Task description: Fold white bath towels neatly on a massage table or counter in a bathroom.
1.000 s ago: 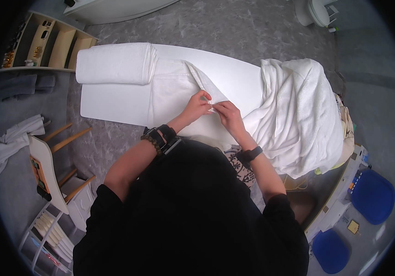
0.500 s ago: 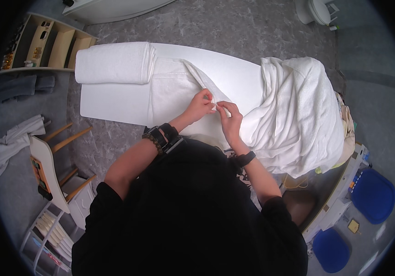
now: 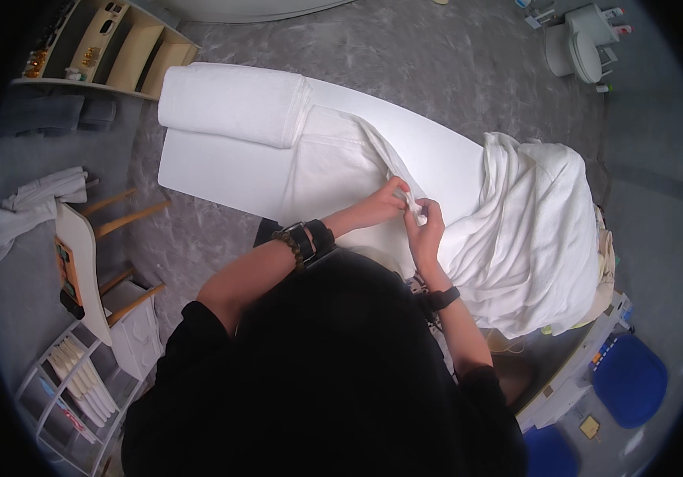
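Observation:
A piece of white cloth (image 3: 329, 163) lies spread on the white table (image 3: 218, 171) in front of me, one long edge turned up in a fold. My left hand (image 3: 387, 200) pinches that edge between thumb and fingers. Close beside it, slightly nearer to me, my right hand (image 3: 426, 232) grips the same edge, and a small bunched bit of cloth shows between the two. A big rumpled heap of white cloth (image 3: 528, 226) covers the table's right end; whether it joins the piece in my hands I cannot tell. At the left end sits a thick folded white towel (image 3: 234, 105).
Left of the table stand a wooden shelf unit (image 3: 138, 52), a chair (image 3: 83, 258) and a wire rack (image 3: 79, 381). A blue seat (image 3: 632, 380) is at the lower right beside a white desk edge (image 3: 572, 362). A toilet (image 3: 584, 52) stands at the far right.
My view has shifted, so the table sits further right and lower in it. Both hands still pinch the cloth's edge; a small bunched bit now shows between them.

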